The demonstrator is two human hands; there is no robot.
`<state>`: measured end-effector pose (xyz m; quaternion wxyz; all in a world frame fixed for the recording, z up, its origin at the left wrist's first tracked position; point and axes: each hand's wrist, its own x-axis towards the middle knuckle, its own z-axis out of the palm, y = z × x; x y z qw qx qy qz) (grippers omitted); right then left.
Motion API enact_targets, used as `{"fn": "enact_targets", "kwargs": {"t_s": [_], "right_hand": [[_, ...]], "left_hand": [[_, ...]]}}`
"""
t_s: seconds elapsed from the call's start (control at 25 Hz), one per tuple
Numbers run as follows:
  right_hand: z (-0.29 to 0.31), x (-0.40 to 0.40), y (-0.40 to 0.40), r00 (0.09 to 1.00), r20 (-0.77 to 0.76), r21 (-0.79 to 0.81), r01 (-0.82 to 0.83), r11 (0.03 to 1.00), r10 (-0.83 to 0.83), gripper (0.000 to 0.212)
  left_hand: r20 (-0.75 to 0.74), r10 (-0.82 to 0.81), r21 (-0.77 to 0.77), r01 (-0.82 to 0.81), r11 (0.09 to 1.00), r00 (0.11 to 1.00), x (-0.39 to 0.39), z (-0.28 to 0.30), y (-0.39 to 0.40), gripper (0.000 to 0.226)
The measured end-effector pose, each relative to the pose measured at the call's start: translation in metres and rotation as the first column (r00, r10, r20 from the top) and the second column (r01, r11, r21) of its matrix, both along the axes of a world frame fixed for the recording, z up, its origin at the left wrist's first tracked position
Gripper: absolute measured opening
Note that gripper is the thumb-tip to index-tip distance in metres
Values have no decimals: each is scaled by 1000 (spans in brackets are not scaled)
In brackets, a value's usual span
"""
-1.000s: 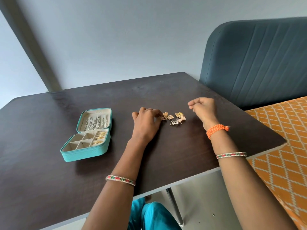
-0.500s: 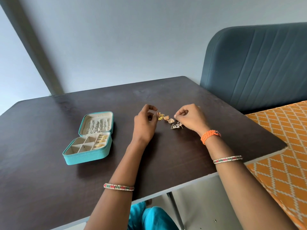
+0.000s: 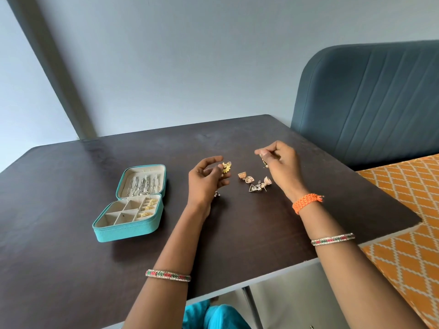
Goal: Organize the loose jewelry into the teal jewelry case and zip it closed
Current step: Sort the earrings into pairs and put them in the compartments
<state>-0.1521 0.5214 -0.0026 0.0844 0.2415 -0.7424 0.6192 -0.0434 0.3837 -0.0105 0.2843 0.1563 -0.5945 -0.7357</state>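
Observation:
The teal jewelry case (image 3: 126,230) lies open on the left of the dark table (image 3: 71,257). Silver chains hang in its lid and gold pieces fill its right compartments. My left hand (image 3: 206,179) is raised just above the table and pinches a gold earring (image 3: 226,167) at its fingertips. My right hand (image 3: 280,167) is lifted too and pinches another gold earring (image 3: 263,160) that dangles from thumb and finger. Between my hands lie loose earrings (image 3: 254,182) in a small heap. A tiny silver piece (image 3: 217,194) shows by my left wrist.
A blue-grey padded chair back (image 3: 370,103) stands behind the table's right corner. An orange patterned cushion (image 3: 408,222) lies to the right, past the table edge. A grey wall rises behind.
Both hands have lifted off the heap and moved apart, each carrying a gold earring. The view has tilted slightly.

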Motion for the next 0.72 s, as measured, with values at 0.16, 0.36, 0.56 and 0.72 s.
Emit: {"fn": "enact_targets", "kwargs": {"t_s": [0.16, 0.36, 0.56, 0.72], "right_hand": [[7, 12, -9, 872, 193, -316, -378, 870, 449, 12], [3, 23, -32, 847, 159, -77, -501, 862, 507, 20], [-1, 22, -29, 877, 127, -59, -460, 886, 464, 9], [-4, 19, -28, 921, 117, -47, -368, 929, 371, 7]], "left_hand": [[-95, -13, 318, 43, 947, 995, 2, 8, -1, 11], [-123, -113, 432, 156, 888, 986, 4, 11, -3, 14], [-65, -91, 288, 106, 952, 994, 1, 6, 2, 16], [17, 17, -140, -15, 990, 1000, 1, 2, 3, 20]]}}
